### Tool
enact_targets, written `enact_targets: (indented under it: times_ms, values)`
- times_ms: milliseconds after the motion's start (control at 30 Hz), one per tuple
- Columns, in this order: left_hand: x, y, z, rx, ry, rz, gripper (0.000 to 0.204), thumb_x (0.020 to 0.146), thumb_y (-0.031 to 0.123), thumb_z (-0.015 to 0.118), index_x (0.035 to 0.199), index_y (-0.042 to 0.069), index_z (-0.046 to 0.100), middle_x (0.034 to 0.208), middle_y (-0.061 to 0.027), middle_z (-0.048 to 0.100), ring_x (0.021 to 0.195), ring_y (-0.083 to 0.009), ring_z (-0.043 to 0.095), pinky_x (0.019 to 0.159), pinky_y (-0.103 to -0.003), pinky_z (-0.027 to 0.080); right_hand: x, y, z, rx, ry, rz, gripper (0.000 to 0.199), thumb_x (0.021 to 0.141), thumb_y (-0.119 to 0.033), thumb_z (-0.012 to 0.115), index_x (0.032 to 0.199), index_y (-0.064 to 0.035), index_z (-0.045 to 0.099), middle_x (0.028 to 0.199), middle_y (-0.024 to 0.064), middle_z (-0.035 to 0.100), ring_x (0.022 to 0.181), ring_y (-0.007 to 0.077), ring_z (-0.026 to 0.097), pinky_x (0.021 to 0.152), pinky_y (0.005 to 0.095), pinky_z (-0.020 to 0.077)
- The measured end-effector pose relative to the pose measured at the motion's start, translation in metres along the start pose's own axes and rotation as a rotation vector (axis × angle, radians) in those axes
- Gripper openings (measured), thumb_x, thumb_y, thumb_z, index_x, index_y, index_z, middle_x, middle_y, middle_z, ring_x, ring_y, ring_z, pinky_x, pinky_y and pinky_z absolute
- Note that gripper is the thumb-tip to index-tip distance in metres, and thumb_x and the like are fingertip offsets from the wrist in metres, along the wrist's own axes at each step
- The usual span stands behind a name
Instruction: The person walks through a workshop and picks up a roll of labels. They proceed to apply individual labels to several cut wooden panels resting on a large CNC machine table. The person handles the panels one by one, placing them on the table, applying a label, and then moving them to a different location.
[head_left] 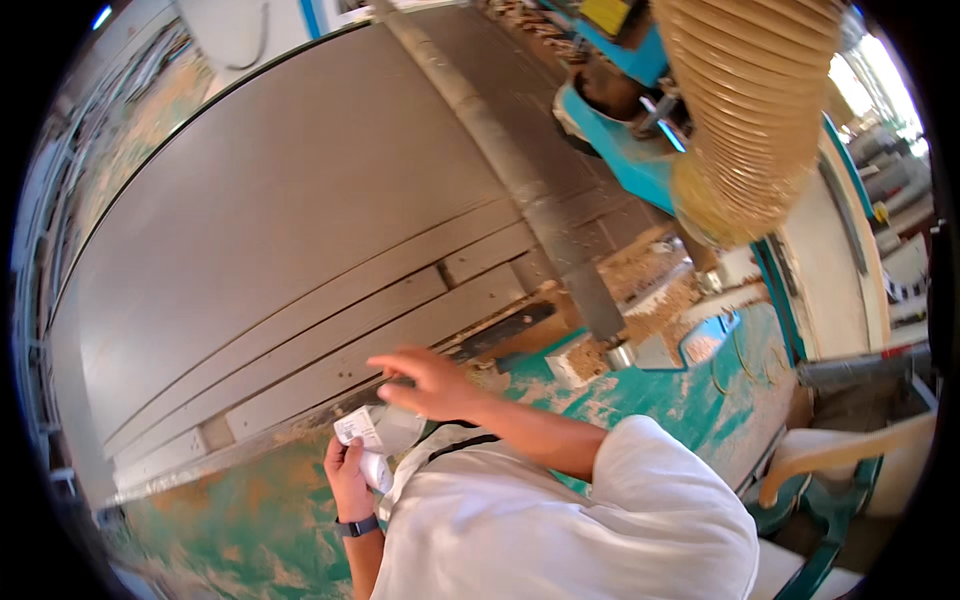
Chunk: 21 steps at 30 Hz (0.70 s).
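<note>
My left hand (350, 472), with a dark band on its wrist, is closed round a small roll of white labels (374, 470). A printed white label (357, 428) stands up from the roll above my thumb. A pale, see-through strip (401, 428) hangs beside it, under my right hand. My right hand (425, 384) reaches across to the left, fingers stretched out over the near edge of a large brown-grey panel (300, 190). I see nothing held in it. Narrow boards (370, 330) of the same colour lie along the panel's near side.
A long bar (480, 125) crosses above the panel. At the right stand a blue machine (625, 150) and a thick, ribbed, tan hose (755, 100). Sawdust (660, 310) covers the machine bed near a blue-edged push handle (705, 340). The green floor (230, 530) is dusty.
</note>
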<state>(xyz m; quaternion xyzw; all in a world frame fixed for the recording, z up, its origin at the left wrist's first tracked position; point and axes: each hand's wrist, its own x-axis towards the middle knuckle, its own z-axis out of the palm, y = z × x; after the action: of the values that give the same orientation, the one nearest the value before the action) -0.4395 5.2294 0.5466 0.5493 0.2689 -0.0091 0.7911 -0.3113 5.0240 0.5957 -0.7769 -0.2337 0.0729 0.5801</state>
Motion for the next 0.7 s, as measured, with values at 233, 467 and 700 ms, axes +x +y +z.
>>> enact_targets:
  times_ms: [233, 467, 700]
  values:
    - [-0.005, -0.015, -0.018, 0.029, 0.088, -0.026, 0.015, 0.091, 0.005, 0.061, 0.105, 0.001, 0.066, 0.096, -0.0014, 0.067, 0.085, -0.0092, 0.059, 0.076, -0.026, 0.047, -0.007, -0.196, -0.131, 0.382, 0.315, -1.038, 0.016, 0.083, -0.030, 0.069, 0.081, -0.0138, 0.064, 0.061, -0.0027, 0.055, 0.052, 0.0131, 0.048, 0.052, 0.0308, 0.0346]
    - [-0.024, -0.010, -0.021, -0.084, 0.132, -0.002, 0.017, 0.092, 0.006, 0.060, 0.108, 0.000, 0.066, 0.097, -0.0013, 0.067, 0.086, -0.0087, 0.059, 0.077, -0.026, 0.047, -0.013, -0.255, -0.138, 0.479, 0.052, -1.391, 0.017, 0.083, -0.031, 0.068, 0.085, -0.0146, 0.063, 0.060, -0.0030, 0.054, 0.050, 0.0120, 0.047, 0.051, 0.0296, 0.0338]
    - [-0.061, -0.029, -0.079, -0.117, 0.182, 0.042, 0.018, 0.093, 0.004, 0.059, 0.109, 0.000, 0.064, 0.098, -0.0045, 0.069, 0.085, -0.0116, 0.063, 0.075, -0.028, 0.050, -0.030, -0.290, -0.097, 0.554, -0.043, -1.459, 0.018, 0.084, -0.032, 0.068, 0.089, -0.0154, 0.061, 0.059, -0.0034, 0.054, 0.049, 0.0109, 0.047, 0.049, 0.0285, 0.0330]
